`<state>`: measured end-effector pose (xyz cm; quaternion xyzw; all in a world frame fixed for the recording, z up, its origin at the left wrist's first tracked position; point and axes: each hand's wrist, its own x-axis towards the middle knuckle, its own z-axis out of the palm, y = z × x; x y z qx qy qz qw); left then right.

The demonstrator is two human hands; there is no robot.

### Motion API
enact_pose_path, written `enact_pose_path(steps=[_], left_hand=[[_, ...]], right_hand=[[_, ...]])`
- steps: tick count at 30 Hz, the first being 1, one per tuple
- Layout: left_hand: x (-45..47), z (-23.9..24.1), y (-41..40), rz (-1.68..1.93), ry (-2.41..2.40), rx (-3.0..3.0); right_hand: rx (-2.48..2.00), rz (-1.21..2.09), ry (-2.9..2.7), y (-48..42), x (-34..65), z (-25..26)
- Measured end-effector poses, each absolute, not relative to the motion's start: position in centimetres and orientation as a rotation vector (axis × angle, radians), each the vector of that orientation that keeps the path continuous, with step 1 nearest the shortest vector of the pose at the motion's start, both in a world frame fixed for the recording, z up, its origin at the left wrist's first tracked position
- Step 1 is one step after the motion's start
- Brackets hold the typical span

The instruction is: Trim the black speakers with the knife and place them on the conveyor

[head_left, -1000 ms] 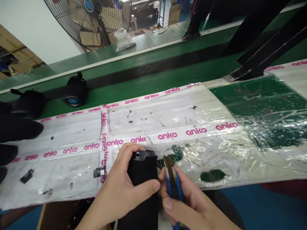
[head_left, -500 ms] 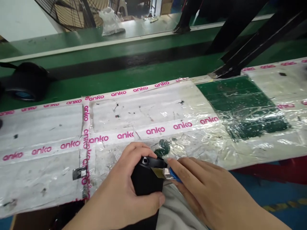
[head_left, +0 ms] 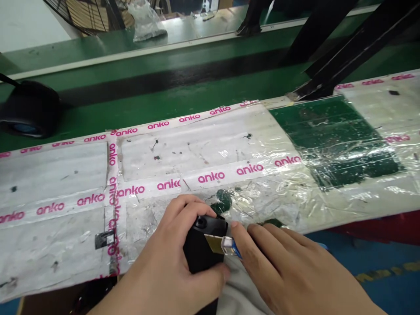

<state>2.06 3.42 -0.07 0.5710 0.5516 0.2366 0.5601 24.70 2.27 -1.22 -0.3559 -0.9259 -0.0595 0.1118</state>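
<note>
While the left hand (head_left: 177,258) wraps its grip around a black device (head_left: 199,247) at lower centre, the right hand (head_left: 288,264) pinches a knife (head_left: 227,246), blade (head_left: 213,243) over the device.

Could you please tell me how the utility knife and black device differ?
The utility knife is in the right hand; the black device is in the left hand. The knife shows a slim blade and blue casing; the device looks black and bulkier. Both are partly covered by hands.
</note>
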Motion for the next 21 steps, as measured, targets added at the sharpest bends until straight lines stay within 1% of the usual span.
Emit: enact_pose_path(steps=[7,12,21], left_hand=[[2.7,0.7,3.5,0.498,1.332,1.453],[2.7,0.5,3.6,0.485,1.332,1.478],[2.7,0.5,3.8,0.489,1.337,1.440]], right_hand=[[-1.112,-0.094,-2.760,1.6,25.3,-1.5],[-1.110,-0.115,-2.730,1.4,25.4,-1.6],[-1.127,-0.044,-2.734,0.9,25.7,-1.8]])
